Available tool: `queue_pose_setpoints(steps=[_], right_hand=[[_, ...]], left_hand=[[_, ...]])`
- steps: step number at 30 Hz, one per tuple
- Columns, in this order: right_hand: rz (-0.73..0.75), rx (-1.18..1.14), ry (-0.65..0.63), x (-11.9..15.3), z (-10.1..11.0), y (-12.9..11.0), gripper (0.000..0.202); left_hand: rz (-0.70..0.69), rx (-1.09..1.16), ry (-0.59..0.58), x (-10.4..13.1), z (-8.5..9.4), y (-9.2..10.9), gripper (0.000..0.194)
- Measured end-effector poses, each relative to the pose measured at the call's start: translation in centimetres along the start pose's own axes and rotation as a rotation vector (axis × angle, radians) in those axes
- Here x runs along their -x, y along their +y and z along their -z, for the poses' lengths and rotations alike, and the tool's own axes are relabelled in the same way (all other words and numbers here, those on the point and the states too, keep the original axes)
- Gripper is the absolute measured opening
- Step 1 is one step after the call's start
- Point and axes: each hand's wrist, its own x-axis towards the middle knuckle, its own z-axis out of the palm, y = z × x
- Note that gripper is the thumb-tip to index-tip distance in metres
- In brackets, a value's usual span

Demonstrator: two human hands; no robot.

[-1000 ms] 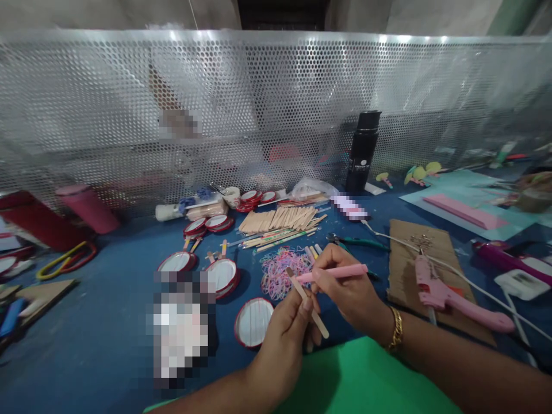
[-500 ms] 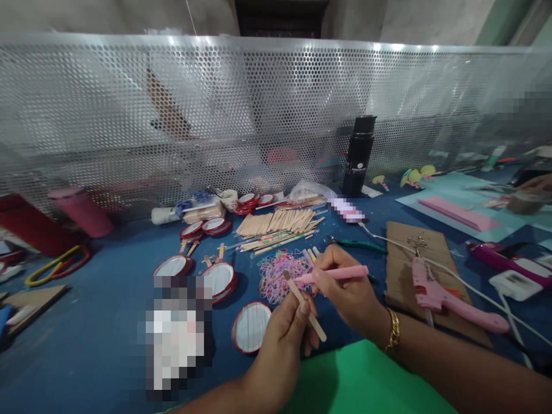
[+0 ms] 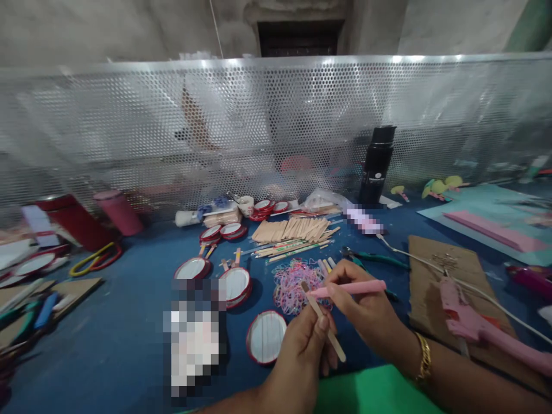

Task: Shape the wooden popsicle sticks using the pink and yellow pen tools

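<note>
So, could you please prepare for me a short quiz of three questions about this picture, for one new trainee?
1. True or false: the left hand holds a wooden stick.
2. Which colour is the pen in the right hand: (a) green, (b) pink, (c) black?
3. Fill in: the glue gun lies partly on a flat piece of ____.

Key: 1 true; 2 b; 3 cardboard.
</note>
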Motion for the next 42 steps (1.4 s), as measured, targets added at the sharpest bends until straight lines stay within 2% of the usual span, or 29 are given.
queue_pose_setpoints(steps=[5, 10, 17, 23, 32, 42], right_hand=[[-0.055, -0.012, -0.088, 0.1, 0.1, 0.0, 0.02], [-0.044, -0.023, -0.18, 0.1, 0.2, -0.6, 0.039], [-0.036, -0.011, -0.195, 0.2, 0.2, -0.3, 0.041], [-0.031, 0.0, -0.192, 0.2, 0.3, -0.5, 0.039], [-0.104, -0.011, -0.116, 0.2, 0.4, 0.0, 0.014], [-0.069, 0.007, -0.037, 0.2, 0.2, -0.4, 0.016]], left_hand=[[-0.001, 0.012, -0.008, 0.0, 0.0, -0.3, 0.05], [-0.008, 0.038, -0.016, 0.0, 0.0, -0.3, 0.048], [-0.019, 0.055, -0.024, -0.1, 0.2, -0.7, 0.044], [0.002, 0.067, -0.004, 0.0, -0.1, -0.2, 0.042], [0.024, 0.074, -0.001, 0.1, -0.3, 0.2, 0.044], [0.021, 0.082, -0.009, 0.1, -0.3, 0.1, 0.04]])
